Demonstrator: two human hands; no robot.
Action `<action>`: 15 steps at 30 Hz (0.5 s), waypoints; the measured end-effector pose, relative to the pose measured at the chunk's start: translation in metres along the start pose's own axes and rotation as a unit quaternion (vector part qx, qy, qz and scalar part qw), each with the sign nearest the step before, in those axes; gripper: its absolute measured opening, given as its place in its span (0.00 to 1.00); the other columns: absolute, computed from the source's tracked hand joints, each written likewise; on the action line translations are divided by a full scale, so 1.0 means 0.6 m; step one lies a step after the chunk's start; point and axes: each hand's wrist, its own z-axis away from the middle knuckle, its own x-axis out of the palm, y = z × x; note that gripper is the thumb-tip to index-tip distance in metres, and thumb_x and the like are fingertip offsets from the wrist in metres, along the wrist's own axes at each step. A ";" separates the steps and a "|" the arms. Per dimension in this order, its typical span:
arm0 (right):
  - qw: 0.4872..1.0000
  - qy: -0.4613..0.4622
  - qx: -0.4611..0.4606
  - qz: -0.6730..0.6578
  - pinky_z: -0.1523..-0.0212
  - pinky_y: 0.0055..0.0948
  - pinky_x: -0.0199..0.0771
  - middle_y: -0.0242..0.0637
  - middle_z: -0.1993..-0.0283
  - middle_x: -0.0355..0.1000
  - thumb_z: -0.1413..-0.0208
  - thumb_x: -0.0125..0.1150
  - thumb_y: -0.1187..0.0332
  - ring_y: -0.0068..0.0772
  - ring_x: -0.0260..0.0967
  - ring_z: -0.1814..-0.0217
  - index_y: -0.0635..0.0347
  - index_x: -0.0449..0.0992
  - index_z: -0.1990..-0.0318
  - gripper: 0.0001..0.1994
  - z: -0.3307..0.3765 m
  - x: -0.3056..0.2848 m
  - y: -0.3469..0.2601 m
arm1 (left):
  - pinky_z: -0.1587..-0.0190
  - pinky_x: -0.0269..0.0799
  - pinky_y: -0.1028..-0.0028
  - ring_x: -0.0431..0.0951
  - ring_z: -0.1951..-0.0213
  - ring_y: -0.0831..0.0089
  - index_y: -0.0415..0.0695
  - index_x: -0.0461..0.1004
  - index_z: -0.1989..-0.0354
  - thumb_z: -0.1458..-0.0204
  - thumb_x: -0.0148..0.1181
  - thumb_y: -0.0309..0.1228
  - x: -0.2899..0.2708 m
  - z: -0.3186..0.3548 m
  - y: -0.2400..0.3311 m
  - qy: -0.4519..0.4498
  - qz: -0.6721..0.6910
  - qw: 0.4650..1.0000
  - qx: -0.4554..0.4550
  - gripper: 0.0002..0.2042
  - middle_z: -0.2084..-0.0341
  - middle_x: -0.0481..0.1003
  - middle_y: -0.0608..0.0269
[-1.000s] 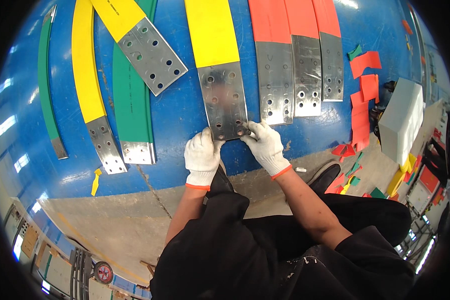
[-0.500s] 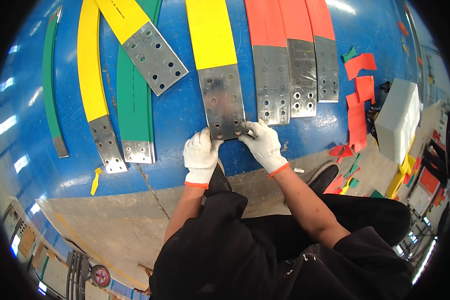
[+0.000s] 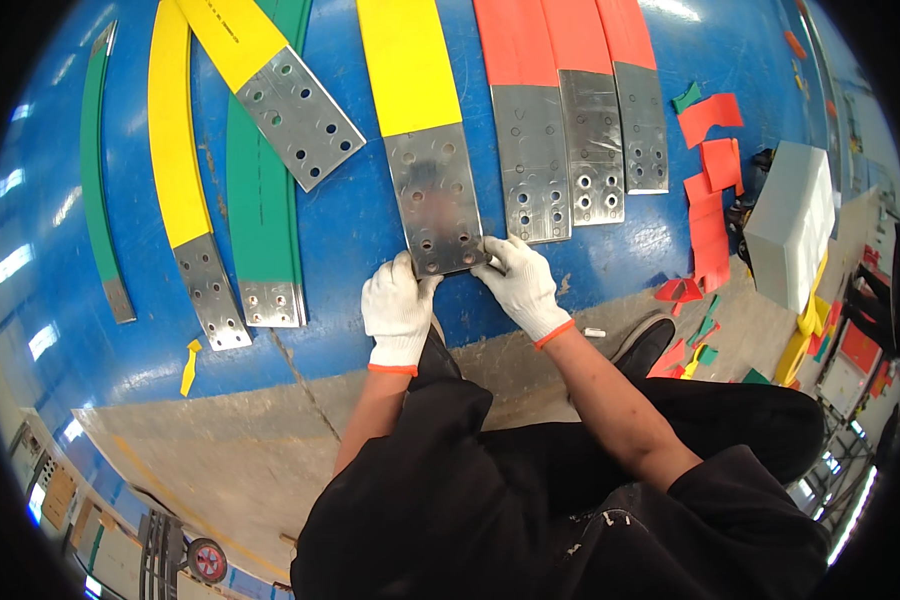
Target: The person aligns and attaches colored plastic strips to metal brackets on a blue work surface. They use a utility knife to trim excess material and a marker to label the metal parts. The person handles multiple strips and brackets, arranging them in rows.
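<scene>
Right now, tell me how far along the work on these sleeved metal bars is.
Done, by the look of it: the three red-sleeved bars lie side by side with bare drilled ends, and red offcuts are strewn beside them. In hand: the left hand and right hand grip the bare end of the middle yellow-sleeved bar. Left: nothing shows whether the other yellow and green bars need more.

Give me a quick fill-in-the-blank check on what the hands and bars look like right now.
1. Both hands, the left hand and the right hand, wear ____ gloves.
2. The metal bar end that both hands touch has a sleeve coloured ____.
3. The three bars just right of it have sleeves coloured ____.
4. The floor mat under the bars is ____.

Missing words: white; yellow; red; blue
</scene>
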 end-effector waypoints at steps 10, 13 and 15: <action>0.999 -0.019 -0.027 0.006 0.57 0.42 0.82 0.43 0.59 0.78 0.44 0.76 0.63 0.49 0.81 0.59 0.53 0.81 0.50 0.16 0.001 -0.012 0.001 | 0.54 0.75 0.55 0.81 0.60 0.50 0.43 0.76 0.45 0.52 0.79 0.39 0.000 0.001 -0.011 -0.010 0.013 1.000 0.005 0.27 0.63 0.80 0.53; 0.999 -0.008 -0.040 0.033 0.61 0.41 0.81 0.41 0.65 0.76 0.43 0.76 0.63 0.46 0.79 0.63 0.52 0.81 0.56 0.12 -0.009 -0.002 0.011 | 0.55 0.75 0.54 0.81 0.61 0.49 0.43 0.76 0.47 0.51 0.78 0.37 0.005 -0.003 -0.006 0.004 0.000 1.000 0.027 0.24 0.64 0.80 0.52; 0.999 -0.011 -0.044 0.020 0.62 0.40 0.79 0.40 0.66 0.74 0.44 0.76 0.65 0.44 0.78 0.65 0.51 0.82 0.55 0.12 -0.006 0.000 0.012 | 0.56 0.75 0.54 0.81 0.61 0.48 0.43 0.77 0.48 0.51 0.78 0.37 0.003 0.002 -0.009 0.002 0.000 1.000 0.031 0.24 0.64 0.80 0.52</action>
